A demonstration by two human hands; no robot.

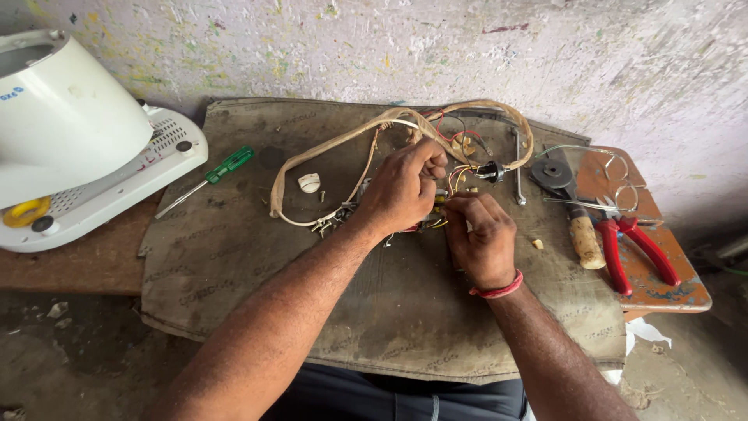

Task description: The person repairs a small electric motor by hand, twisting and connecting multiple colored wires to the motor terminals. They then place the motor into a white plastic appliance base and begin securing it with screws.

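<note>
A tangle of beige-sleeved wiring (405,125) loops near the mat's far edge. Its red and yellow leads bunch at the middle

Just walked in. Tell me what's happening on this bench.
A person sits at a mat spread over a low bench, both hands in a wiring bundle. The left hand and the right hand pinch small wires at the middle of the bundle; what each holds exactly is hidden by the fingers. A green screwdriver lies to the left, beside a white appliance housing. Red pliers and a wooden-handled tool rest untouched on the right.
</note>
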